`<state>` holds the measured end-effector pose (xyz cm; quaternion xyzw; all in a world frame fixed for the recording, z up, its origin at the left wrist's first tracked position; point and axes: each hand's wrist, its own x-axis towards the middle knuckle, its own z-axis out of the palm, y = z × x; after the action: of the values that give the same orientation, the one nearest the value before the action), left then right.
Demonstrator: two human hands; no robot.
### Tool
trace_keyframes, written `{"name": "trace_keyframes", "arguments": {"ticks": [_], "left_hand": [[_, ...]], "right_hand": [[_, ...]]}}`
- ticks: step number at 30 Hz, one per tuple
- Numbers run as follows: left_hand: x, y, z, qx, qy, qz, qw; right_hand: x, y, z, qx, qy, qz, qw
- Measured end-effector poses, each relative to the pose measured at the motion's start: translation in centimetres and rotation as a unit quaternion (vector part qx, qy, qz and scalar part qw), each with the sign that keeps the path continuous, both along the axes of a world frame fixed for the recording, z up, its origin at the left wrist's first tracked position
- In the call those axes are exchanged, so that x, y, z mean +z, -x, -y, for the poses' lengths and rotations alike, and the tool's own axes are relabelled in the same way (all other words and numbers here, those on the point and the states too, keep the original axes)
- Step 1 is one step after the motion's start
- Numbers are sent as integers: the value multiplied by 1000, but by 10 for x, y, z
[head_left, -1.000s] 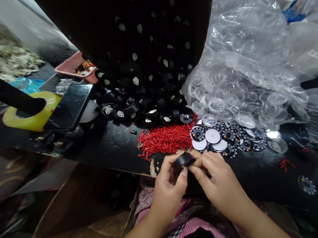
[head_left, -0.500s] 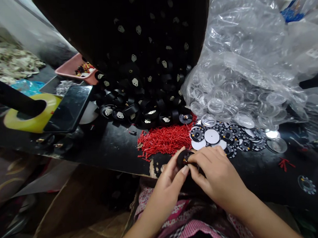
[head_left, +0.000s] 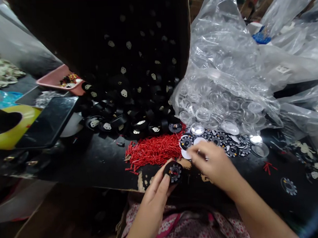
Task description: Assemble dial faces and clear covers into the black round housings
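My left hand [head_left: 154, 196] grips a round black gauge [head_left: 175, 172] near the table's front edge. Its face is up, with a printed dial and a red pointer across the centre. To the right, my right hand [head_left: 216, 164] hovers at the near side of a spread of black-and-white dial discs [head_left: 220, 136]. Motion smears its curled fingers, and I cannot see whether anything is between them. A heap of thin red pointers [head_left: 152, 149] lies just beyond the gauge. Behind the discs, clear round covers [head_left: 203, 114] spill from a plastic bag [head_left: 224, 49].
A dark box [head_left: 101, 16] full of black gauge housings [head_left: 119, 120] stands at the back. On the left are a phone [head_left: 47, 120], a yellow tape roll [head_left: 27, 117] and a pink tray [head_left: 51, 77]. A lone dial disc [head_left: 288, 186] and a few pointers [head_left: 269, 167] lie at right.
My right hand has come off the gauge and moved right, towards the discs. My left hand still holds the gauge, whose dial face now shows. The view has shifted right.
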<state>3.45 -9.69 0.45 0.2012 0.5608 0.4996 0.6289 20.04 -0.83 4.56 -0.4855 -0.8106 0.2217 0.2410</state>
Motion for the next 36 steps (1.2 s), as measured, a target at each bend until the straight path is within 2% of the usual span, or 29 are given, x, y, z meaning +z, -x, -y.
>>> {"name": "trace_keyframes", "arguments": {"ticks": [2,4,6,8,11,14,16,17,20,24,30,33,36], "left_hand": [[-3,-2,-9,7,-4,69,998],[-5,-7,-21,-2,-20,106,994],[-6,-12,-32,-17,-43,129,991],[-5,-16,-39,-19,-64,152,986],[-3,-14,-42,-11,-70,174,982],[-1,-11,-39,-21,-50,192,980],[-1,-9,-37,-36,-39,199,979],[-1,-9,-36,-42,-38,194,979],[-3,-8,-32,-62,-55,141,987],[0,-7,-26,-115,-91,38,988],[12,-11,-14,-185,-145,-40,971],[19,-9,-15,-191,-153,-105,964],[23,9,-7,-204,-146,-192,949]], "right_hand": [[-8,-8,-24,-86,-78,97,988],[-15,-13,-42,-102,-101,172,975],[-19,-18,-52,-89,-102,191,972],[-18,-23,-52,-85,-107,161,978],[-10,-27,-36,-107,-106,24,988],[0,-17,-7,-109,-10,-114,987],[4,-5,12,-58,65,-141,986],[5,1,20,-38,75,-137,987],[4,12,31,-18,50,-91,994],[3,12,29,-22,46,-88,995],[4,20,30,-70,-98,-24,992],[2,28,31,-57,-129,-44,989],[1,33,32,-20,-122,-65,990]]}}
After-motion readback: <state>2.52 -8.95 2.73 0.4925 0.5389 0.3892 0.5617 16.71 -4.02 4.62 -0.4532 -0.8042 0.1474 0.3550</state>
